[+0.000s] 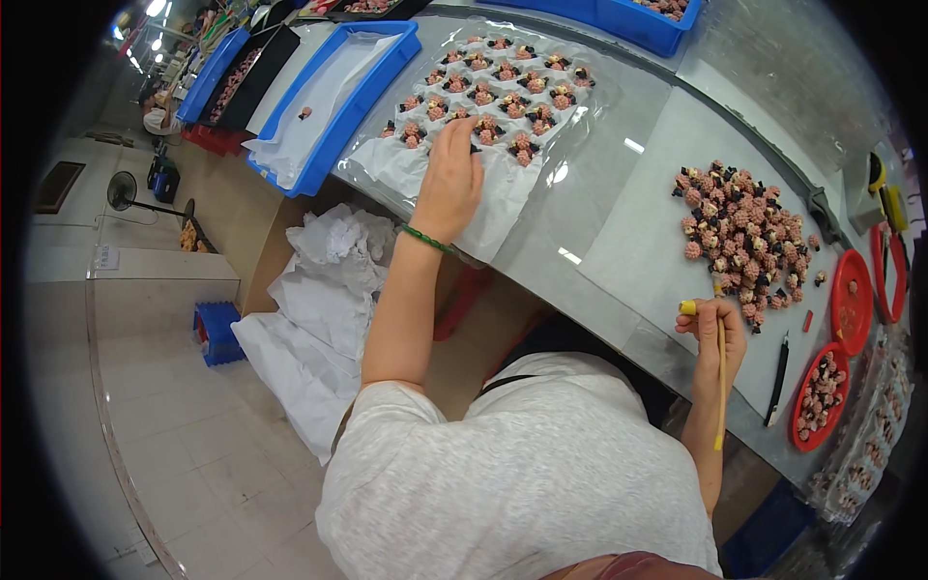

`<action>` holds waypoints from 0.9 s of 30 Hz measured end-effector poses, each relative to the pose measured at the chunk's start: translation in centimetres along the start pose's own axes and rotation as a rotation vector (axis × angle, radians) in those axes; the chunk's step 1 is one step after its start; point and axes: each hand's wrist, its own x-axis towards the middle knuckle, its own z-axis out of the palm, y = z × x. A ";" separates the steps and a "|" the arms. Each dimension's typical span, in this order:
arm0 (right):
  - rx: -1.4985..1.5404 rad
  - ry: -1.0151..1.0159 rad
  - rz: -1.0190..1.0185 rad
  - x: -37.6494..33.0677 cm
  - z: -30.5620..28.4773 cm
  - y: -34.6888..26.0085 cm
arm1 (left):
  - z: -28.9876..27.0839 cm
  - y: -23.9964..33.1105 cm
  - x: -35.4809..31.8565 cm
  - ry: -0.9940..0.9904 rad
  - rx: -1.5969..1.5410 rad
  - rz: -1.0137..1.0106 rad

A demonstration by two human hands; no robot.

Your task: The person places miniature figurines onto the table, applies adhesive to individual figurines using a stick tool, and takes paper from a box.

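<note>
My left hand [449, 184], a green beaded bracelet at its wrist, reaches over a tray [401, 164] lined with white tissue. Its fingers are pressed together and point down among rows of small pink bumpy pieces [481, 94] with dark bits. A dark bit shows beside the fingertips; whatever they hold is hidden. My right hand [720, 338] is closed around a thin tan stick [721, 387] with a yellow end, running back along the forearm. A yellow cylinder [687, 307] sits at its fingertips; I cannot tell whether it belongs to the stick. Beyond lies a pile of similar pieces [749, 232].
A blue bin [324, 159] with white paper stands left of the tray. At right are two red dishes [851, 300], a black pen-like tool [777, 382] and a clear pack of pieces [860, 464]. Crumpled white paper [324, 290] hangs below the table's left edge.
</note>
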 end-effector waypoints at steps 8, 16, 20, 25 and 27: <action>0.005 0.033 0.009 -0.4 -0.1 0.0 | 0.9 -0.3 -1.8 -0.193 0.361 -0.065; 0.022 0.057 0.022 -0.3 -0.3 0.0 | 0.8 -1.5 -2.4 -0.384 0.504 -0.169; -0.139 0.086 -0.150 0.4 -1.8 -0.5 | -2.5 5.3 -1.5 -0.234 -0.201 0.072; -0.504 0.241 -0.430 2.5 -4.2 -1.3 | -1.4 7.5 -6.6 -1.672 -0.791 -0.529; -0.504 0.266 -0.432 3.5 -4.9 -1.4 | 2.5 1.1 -15.8 -1.646 -0.548 -0.832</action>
